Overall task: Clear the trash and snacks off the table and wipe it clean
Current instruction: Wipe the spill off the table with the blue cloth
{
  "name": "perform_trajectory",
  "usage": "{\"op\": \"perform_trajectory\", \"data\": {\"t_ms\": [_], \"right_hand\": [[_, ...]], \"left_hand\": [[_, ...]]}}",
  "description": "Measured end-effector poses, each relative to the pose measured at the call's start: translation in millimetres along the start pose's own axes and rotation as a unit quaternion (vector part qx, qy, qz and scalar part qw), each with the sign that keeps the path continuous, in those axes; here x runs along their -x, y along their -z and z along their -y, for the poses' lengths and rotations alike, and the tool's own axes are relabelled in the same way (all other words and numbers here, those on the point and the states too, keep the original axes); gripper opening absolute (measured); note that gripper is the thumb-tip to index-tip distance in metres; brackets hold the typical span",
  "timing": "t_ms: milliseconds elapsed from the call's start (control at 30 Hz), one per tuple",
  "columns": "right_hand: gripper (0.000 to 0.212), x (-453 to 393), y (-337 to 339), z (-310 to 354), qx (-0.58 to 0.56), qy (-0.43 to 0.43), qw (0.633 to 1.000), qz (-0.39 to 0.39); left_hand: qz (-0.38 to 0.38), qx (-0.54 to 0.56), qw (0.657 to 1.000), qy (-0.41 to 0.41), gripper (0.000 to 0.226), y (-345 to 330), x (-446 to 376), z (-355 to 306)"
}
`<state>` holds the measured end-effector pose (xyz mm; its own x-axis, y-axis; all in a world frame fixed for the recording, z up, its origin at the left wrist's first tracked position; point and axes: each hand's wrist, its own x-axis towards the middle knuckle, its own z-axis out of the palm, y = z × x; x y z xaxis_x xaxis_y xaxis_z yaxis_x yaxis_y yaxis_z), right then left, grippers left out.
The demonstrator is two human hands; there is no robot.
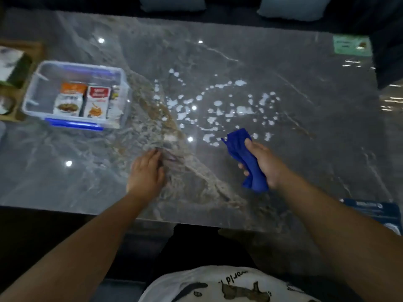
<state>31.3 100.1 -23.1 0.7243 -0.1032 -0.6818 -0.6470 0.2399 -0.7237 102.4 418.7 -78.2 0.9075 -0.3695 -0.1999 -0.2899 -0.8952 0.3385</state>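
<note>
Wiping not begun: snacks (84, 101) packed in clear bin (35, 88); white droplets (218, 103) cover table (305, 138); right hand (265, 164) grips bunched blue cloth (246, 158); left hand (145, 173) flat, fingers together

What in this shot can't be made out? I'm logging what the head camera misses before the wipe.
- Snack packets in the clear container: print too blurred to read.
- Wooden tray, far left: contents cut off by the frame edge.
- Dark blue box, lower right: partly hidden by the right arm and the edge.
- Blue cloth: its middle is covered by the right hand.
- Green card: text too small.
</note>
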Motion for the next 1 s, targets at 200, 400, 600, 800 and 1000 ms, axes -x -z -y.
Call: {"op": "perform_trajectory", "data": {"t_ms": [200, 400, 600, 800, 1000], "right_hand": [[0.03, -80, -64, 63, 0.039, 0.059, 0.996, 0.06], [0.012, -174, -120, 129, 0.23, 0.202, 0.952, -0.022], [0.017, -270, -157, 177, 0.483, 0.363, 0.788, -0.12], [0.044, -341, -187, 183, 0.675, 0.355, 0.625, -0.167], [0.06, -339, -192, 166, 0.735, 0.331, 0.58, -0.116]], "left_hand": [[-0.074, -0.031, 0.983, 0.164, 0.054, 16, -22, 80], [-0.102, -0.034, 0.975, 0.196, 0.063, 4, -38, 92], [-0.11, -0.044, 0.974, 0.192, 0.065, 3, -38, 94], [-0.105, -0.058, 0.973, 0.196, 0.067, 3, -38, 93], [-0.111, -0.061, 0.974, 0.188, 0.068, 1, -37, 94]]}}
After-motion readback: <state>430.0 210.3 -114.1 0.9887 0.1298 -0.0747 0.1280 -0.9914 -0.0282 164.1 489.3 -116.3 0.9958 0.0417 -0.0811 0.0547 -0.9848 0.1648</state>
